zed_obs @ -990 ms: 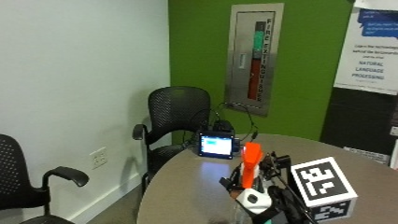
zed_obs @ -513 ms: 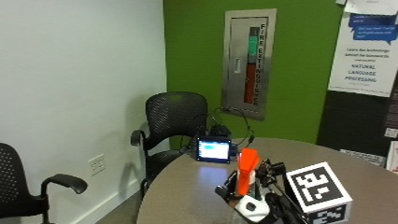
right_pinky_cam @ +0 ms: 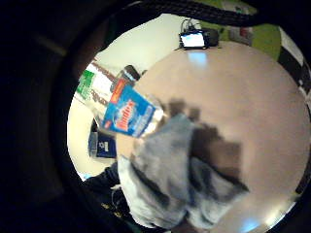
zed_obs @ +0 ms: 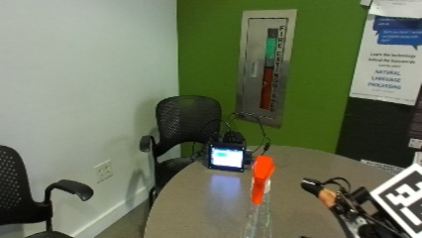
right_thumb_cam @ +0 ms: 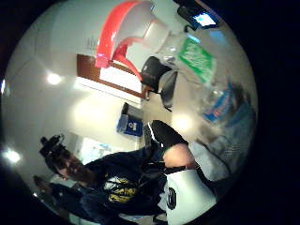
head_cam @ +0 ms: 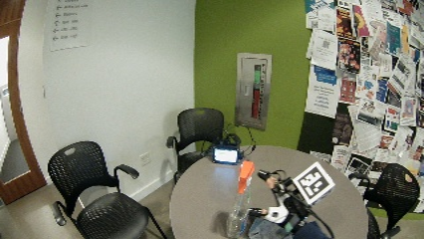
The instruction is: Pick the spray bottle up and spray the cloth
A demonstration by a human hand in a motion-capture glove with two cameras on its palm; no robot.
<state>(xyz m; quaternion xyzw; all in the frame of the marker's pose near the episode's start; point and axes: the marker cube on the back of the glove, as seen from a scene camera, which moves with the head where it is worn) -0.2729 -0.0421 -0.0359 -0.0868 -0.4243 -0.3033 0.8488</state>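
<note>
outside view: one spray bottle (zed_obs: 261, 198), one cloth (right_pinky_cam: 180, 179); right hands (zed_obs: 336, 198) grip: cannot tell.

I'm looking at a round grey table (head_cam: 212, 191) in a small meeting room, white wall (zed_obs: 79, 74) to one side, green wall (zed_obs: 211, 44) beyond. Black mesh chairs (head_cam: 199, 127) ring it. A fire extinguisher cabinet (zed_obs: 267, 69) sits in the green wall, posters (head_cam: 371, 74) crowd the neighbouring wall, and a small lit screen (zed_obs: 226, 158) stands on the table.
</note>
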